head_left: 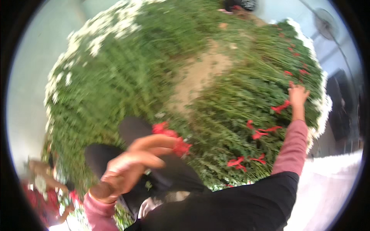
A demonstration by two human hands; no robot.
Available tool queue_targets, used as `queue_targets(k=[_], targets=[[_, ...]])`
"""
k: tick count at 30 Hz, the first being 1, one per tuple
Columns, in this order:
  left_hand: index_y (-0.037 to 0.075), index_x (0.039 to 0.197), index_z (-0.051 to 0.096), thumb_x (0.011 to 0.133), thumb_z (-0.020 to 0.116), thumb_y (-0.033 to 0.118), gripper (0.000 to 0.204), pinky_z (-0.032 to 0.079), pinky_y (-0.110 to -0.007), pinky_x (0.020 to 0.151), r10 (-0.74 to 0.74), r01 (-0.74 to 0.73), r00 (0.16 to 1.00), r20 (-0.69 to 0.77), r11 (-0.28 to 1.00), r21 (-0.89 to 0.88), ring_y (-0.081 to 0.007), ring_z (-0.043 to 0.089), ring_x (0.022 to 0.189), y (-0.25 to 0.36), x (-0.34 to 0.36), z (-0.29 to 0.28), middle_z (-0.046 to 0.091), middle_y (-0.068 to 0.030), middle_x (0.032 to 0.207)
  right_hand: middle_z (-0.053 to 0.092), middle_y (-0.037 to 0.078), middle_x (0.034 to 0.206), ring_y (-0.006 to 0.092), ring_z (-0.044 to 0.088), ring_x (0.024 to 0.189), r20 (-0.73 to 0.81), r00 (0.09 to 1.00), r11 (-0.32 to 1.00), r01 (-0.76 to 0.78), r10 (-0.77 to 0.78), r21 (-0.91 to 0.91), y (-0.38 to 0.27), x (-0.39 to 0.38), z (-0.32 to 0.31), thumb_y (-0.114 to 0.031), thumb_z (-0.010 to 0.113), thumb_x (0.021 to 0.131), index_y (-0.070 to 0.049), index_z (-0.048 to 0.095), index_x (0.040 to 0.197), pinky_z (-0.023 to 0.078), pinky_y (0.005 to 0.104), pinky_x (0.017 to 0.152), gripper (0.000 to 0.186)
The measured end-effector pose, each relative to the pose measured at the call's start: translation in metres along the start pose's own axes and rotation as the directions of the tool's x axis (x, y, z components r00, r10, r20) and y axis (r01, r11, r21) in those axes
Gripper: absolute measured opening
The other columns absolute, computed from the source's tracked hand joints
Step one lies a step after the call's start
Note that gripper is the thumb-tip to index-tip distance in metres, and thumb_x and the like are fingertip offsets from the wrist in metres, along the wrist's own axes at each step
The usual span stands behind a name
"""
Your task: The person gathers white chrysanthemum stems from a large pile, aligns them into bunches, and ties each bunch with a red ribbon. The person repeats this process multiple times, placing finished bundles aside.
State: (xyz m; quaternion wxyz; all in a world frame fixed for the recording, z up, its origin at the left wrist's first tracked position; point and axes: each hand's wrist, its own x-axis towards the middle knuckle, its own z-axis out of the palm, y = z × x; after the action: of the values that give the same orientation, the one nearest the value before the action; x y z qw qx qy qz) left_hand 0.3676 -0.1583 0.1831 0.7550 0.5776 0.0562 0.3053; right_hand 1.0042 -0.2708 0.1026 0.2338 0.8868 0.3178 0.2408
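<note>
My left hand (133, 163) is blurred above my dark-trousered legs. Its fingers are stretched out and apart, and their tips come close to a cluster of red ribbon strips (165, 131) by my knee. I cannot tell whether they touch it. On the far right, my right hand (298, 94) reaches over a row of green-stemmed flower bunches (246, 100), fingers spread. A small red tie (291, 83) shows at its fingertips. Other red ties, such as a red bow (280, 107), lie on the bunches nearby.
Long green stems with white flower heads (96, 34) pile up on the left and far side. A strip of brown ground (202, 75) runs between the piles. Another person (46, 192) in red is at the lower left. A round fan-like object (324, 24) stands at the upper right.
</note>
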Motion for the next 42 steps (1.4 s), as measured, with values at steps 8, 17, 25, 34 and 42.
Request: queue_targets(k=[8, 17, 25, 34, 42], targets=[[0.013, 0.107, 0.065, 0.103, 0.038, 0.053, 0.048, 0.030, -0.068, 0.107, 0.409, -0.376, 0.911, -0.040, 0.789, -0.485, -0.0569, 0.036, 0.128, 0.019, -0.025, 0.022, 0.034, -0.0461, 0.134, 0.059, 0.010, 0.136, 0.0304, 0.054, 0.127, -0.514, 0.760, 0.636, 0.632, -0.398, 0.442, -0.234, 0.016, -0.130, -0.027, 0.068, 0.091, -0.013, 0.068, 0.122, 0.039, 0.0494, 0.105, 0.034], [0.014, 0.101, 0.059, 0.102, 0.047, 0.046, 0.034, 0.040, -0.065, 0.098, 0.661, -0.723, 0.687, -0.304, 0.662, -0.195, -0.0530, 0.051, 0.109, 0.019, -0.016, -0.048, 0.048, -0.0454, 0.115, 0.055, 0.008, 0.136, 0.0292, 0.048, 0.129, -0.522, 0.268, 0.041, 0.913, -0.810, 0.406, -0.517, -0.092, -0.281, -0.032, 0.066, 0.093, -0.013, 0.065, 0.124, 0.034, 0.0489, 0.108, 0.037], [0.015, 0.095, 0.053, 0.101, 0.055, 0.039, 0.025, 0.049, -0.063, 0.089, 0.764, -0.811, 0.498, -0.411, 0.578, 0.093, -0.0494, 0.065, 0.092, 0.017, -0.010, -0.117, 0.060, -0.0448, 0.098, 0.055, 0.015, 0.132, 0.0363, 0.051, 0.124, -0.374, 0.295, -0.050, 0.723, -0.879, 0.689, -0.667, -0.116, -0.278, -0.029, 0.064, 0.096, -0.007, 0.057, 0.132, 0.044, 0.0480, 0.106, 0.043], [0.012, 0.104, 0.053, 0.103, 0.049, 0.043, 0.031, 0.044, -0.068, 0.095, 0.751, -0.842, 0.378, -0.541, 0.522, 0.138, -0.0446, 0.068, 0.095, 0.017, -0.018, -0.164, 0.066, -0.0285, 0.113, 0.052, 0.017, 0.130, 0.0370, 0.050, 0.121, -0.695, 0.373, -0.299, 0.705, -0.614, 0.643, -0.745, -0.173, -0.326, -0.011, 0.066, 0.091, -0.003, 0.051, 0.133, 0.045, 0.0448, 0.105, 0.045], [0.007, 0.104, 0.061, 0.102, 0.041, 0.060, 0.057, 0.048, -0.043, 0.094, 0.106, 0.005, 0.626, -0.772, 0.990, 0.140, -0.0270, 0.060, 0.114, -0.027, -0.083, -0.339, 0.060, -0.0196, 0.129, 0.049, 0.015, 0.138, 0.0347, 0.045, 0.129, -0.669, 0.711, -0.027, 0.681, -0.218, 0.732, -0.768, -0.126, -0.376, -0.027, 0.081, 0.080, -0.008, 0.045, 0.139, 0.033, 0.0538, 0.108, 0.072]])
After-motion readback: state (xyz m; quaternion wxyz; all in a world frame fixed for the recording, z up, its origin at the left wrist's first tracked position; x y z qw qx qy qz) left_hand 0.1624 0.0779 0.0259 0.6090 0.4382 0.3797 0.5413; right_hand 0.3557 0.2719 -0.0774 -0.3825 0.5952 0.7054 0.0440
